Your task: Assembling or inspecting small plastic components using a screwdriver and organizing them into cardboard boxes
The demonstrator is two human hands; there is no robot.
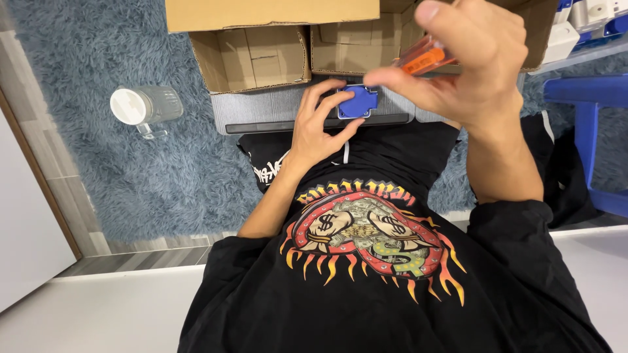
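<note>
Clear lidded jar (pixel 147 108) upper left on shaggy blue-grey rug (pixel 85 59); open cardboard boxes (pixel 252 55) top centre; blue plastic stool (pixel 589 111) right edge.

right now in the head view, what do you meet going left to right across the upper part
clear plastic jug with a white lid → open brown cardboard box → left hand → small blue plastic part → orange-handled tool held in the right hand → blue plastic stool
</note>
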